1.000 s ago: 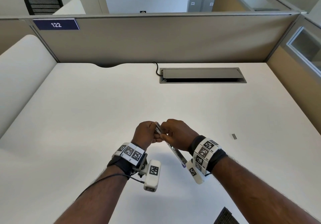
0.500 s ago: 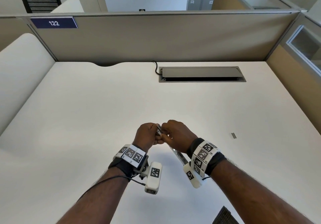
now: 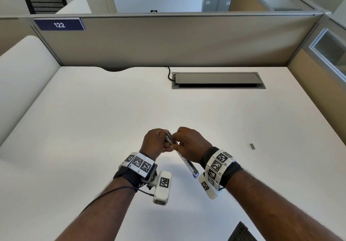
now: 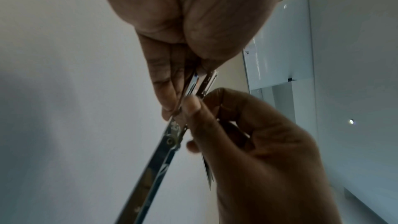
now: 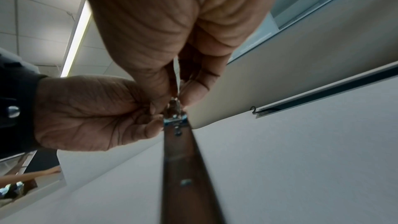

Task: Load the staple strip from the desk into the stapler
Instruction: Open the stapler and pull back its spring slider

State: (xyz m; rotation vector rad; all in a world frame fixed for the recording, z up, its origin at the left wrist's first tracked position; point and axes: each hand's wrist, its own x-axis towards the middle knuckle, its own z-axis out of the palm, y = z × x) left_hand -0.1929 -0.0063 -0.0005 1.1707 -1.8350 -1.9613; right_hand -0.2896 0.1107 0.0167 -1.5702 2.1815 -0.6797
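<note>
Both hands hold a slim metal stapler (image 3: 184, 158) just above the white desk (image 3: 93, 128), its long body slanting back toward my right wrist. My left hand (image 3: 167, 144) pinches the far end, where two metal parts stand slightly apart (image 4: 199, 83). My right hand (image 3: 175, 143) grips the same end from the other side, with the thumb (image 4: 192, 106) against the metal. In the right wrist view the stapler (image 5: 181, 159) runs down from the right hand's fingertips (image 5: 189, 94). A short grey staple strip (image 3: 252, 146) lies alone on the desk to the right, away from both hands.
A grey cable tray (image 3: 218, 80) with a black cord (image 3: 169, 72) is set into the desk at the back. Grey partition walls (image 3: 168, 40) close off the back and right sides. A dark chair edge (image 3: 241, 231) shows at the bottom right.
Both hands stay together on the stapler in the same spot; only small finger shifts at its far end.
</note>
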